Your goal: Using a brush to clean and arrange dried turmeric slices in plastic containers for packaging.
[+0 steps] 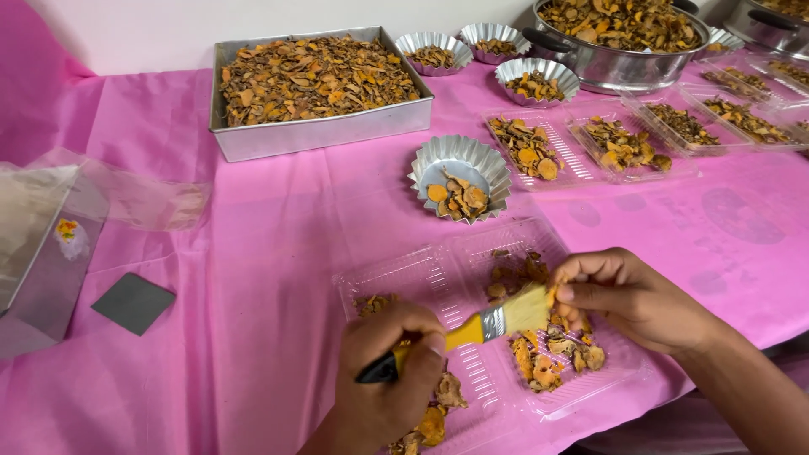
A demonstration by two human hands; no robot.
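The left hand [389, 371] covers the black grip of the brush [472, 327], and its wrist runs off the bottom edge. The right hand [628, 297] hides the piece pinched at its fingertips; the forearm leaves at the lower right corner. The open clear tray [438, 278] is partly covered by both hands, and its near corner is cut by the bottom edge. The large pot [619, 63] and a 2nd pot [771, 25] are cropped by the top edge. The clear bag [50, 244] is cut off at the left. Pieces in the far foil cups [434, 46] are too small to tell apart.
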